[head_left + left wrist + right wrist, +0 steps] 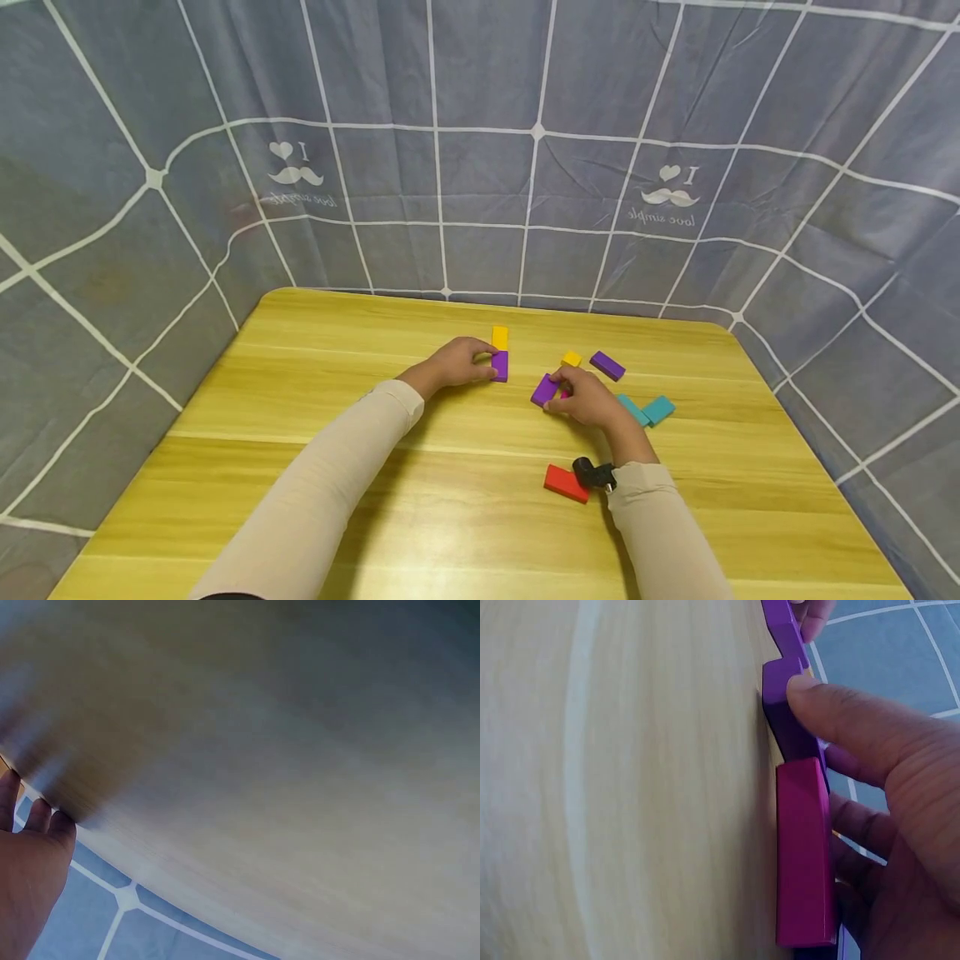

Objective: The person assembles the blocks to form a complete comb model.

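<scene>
My left hand (459, 363) pinches a purple block (500, 367) between thumb and forefinger. That block lies end to end with a yellow block (500, 337), which is on its far side. To the right, my right hand (588, 398) grips a second purple block (545, 390), its thumb (832, 705) pressed against the block's near side. A magenta block (805, 855) lies beside this purple block in the right wrist view, mostly hidden under the hand in the head view. The left wrist view shows only the left hand's fingertips (61, 825) at the tabletop, its block out of sight.
Beyond the right hand lie a small yellow block (572, 359) and another purple block (607, 366). Two teal blocks touch, one teal block (660, 411) angled outward. A red block (564, 483) sits by the right wrist's black camera (592, 473). Grey checked curtain (480, 167) surrounds the wooden table (465, 533).
</scene>
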The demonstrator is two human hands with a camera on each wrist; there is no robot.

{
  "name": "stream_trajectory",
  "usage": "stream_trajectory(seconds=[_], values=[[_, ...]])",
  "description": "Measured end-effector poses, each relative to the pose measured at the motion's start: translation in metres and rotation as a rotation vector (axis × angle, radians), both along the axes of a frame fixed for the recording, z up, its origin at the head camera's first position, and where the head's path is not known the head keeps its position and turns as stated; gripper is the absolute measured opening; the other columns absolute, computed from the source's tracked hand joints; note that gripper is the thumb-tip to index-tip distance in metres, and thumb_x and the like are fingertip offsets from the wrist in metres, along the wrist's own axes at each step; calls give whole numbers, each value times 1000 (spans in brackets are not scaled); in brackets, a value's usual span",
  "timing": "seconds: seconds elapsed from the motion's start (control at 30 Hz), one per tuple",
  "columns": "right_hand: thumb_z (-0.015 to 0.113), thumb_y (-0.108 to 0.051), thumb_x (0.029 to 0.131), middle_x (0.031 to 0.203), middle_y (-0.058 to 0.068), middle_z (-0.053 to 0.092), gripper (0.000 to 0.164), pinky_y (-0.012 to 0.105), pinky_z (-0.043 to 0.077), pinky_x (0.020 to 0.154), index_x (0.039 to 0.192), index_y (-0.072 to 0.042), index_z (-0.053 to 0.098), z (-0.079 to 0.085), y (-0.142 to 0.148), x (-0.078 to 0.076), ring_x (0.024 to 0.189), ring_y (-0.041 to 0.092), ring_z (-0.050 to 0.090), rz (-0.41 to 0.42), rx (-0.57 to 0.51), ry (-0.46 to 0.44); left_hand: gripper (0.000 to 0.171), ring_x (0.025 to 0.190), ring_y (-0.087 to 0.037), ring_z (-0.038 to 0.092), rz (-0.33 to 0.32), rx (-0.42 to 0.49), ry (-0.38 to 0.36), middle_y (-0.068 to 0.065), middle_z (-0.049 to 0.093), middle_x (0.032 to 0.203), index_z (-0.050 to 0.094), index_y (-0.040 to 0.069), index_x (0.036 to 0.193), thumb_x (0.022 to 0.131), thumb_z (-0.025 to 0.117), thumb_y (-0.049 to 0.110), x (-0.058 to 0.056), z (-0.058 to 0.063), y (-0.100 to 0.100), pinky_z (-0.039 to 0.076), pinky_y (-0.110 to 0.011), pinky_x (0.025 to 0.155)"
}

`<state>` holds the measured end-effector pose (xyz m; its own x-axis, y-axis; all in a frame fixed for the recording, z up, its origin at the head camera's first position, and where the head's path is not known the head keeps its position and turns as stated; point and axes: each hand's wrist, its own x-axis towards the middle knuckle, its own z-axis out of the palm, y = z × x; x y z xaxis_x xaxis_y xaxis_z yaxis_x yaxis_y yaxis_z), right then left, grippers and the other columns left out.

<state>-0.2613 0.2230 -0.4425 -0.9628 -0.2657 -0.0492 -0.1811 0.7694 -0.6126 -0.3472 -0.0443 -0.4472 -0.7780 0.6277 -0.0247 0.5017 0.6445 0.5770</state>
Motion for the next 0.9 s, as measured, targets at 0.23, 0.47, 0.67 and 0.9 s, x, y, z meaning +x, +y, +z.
stream_trajectory(seconds=[0.23, 0.47, 0.67, 0.9], values=[[78, -12, 84, 118, 17, 64, 42, 50, 45, 95, 121, 3, 64, 0, -2, -7, 106, 33, 57, 27, -6, 17, 48, 132, -30, 49, -18, -6, 9, -11, 59, 137, 60, 5, 137, 95, 67, 29, -9, -1, -1, 33, -41, 113], [77, -11, 83, 120, 18, 64, 44, 52, 44, 98, 123, 3, 63, 1, -3, -16, 112, 36, 56, 19, -13, 12, 48, 132, -30, 49, -19, -13, 15, -10, 59, 138, 60, 6, 137, 95, 66, 30, -20, -3, -1, 33, -40, 113], [76, -11, 84, 122, 17, 64, 45, 50, 45, 97, 125, 1, 63, 0, -4, -22, 112, 33, 57, -4, -23, -16, 48, 131, -30, 50, -33, -10, 18, -10, 60, 137, 60, 6, 137, 95, 66, 29, -27, -3, 0, 34, -40, 113], [76, -10, 84, 125, 23, 61, 58, 52, 44, 99, 135, 5, 53, 0, -5, -31, 117, 38, 55, -6, -26, -41, 48, 131, -30, 50, -36, -14, 13, -11, 59, 137, 60, 6, 137, 96, 66, 29, -37, -3, 0, 33, -40, 113]])
